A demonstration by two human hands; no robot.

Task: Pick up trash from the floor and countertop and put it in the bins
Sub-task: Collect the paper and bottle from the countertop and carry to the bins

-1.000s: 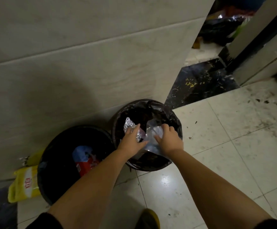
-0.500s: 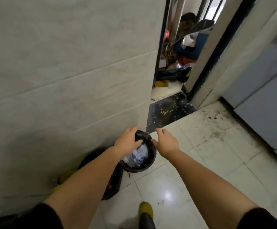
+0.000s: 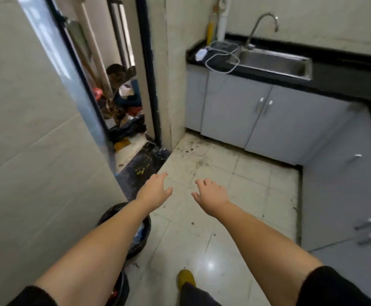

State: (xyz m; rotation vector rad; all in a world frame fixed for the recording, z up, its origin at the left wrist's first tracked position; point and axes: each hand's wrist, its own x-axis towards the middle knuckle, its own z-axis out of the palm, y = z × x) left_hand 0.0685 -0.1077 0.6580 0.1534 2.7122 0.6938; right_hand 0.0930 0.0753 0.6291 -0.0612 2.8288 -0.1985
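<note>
Both hands — left hand [image 3: 155,191] and right hand [image 3: 211,193] — are being held out empty, fingers released; the floor [image 3: 235,184] is best scanned next.

Your floor [image 3: 242,208]: glossy pale tile, specked with dirt near cabinets. Sink [image 3: 275,62] and faucet [image 3: 262,25]: brushed metal. Tabletop [image 3: 339,74]: polished black stone. Cabinet doors [image 3: 235,111]: matt grey, metal handles. Bin [image 3: 143,237]: shiny black plastic liner. Wall [image 3: 30,151]: smooth tile.

Black sleeves [image 3: 335,288] pushed up, dark trousers [image 3: 193,294], yellow shoe [image 3: 185,277]
</note>
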